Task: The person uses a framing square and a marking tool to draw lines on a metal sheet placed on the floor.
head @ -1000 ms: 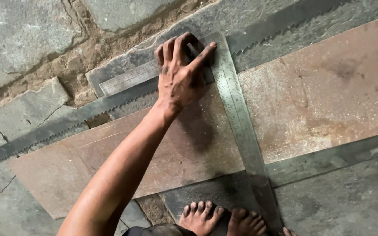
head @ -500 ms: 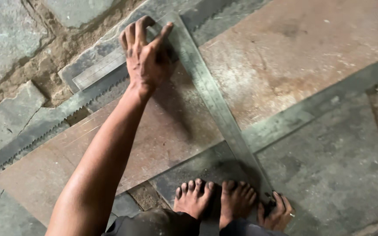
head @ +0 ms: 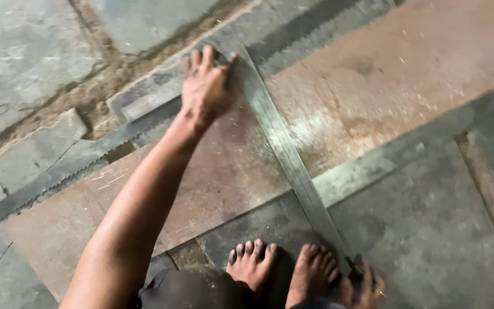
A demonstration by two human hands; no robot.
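Steel square (head: 281,143), laid diagonally across reddish stone slab (head: 373,97) on the floor, is pinned flat at its corner by left hand (head: 207,86), fingers spread, and steadied at its near end by right hand (head: 364,286), grip unclear.

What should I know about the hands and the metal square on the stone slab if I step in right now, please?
Left hand: spread flat, pressing the corner of the metal square onto the reddish stone slab.
Right hand: low by the feet, at the near end of the square's long arm; the grip is blurred.
The long arm runs diagonally across the slab toward the bare feet; the short arm lies along the slab's far edge.
Done: square laid and held on the slab. No marked line along it is visible, so marking appears still left.
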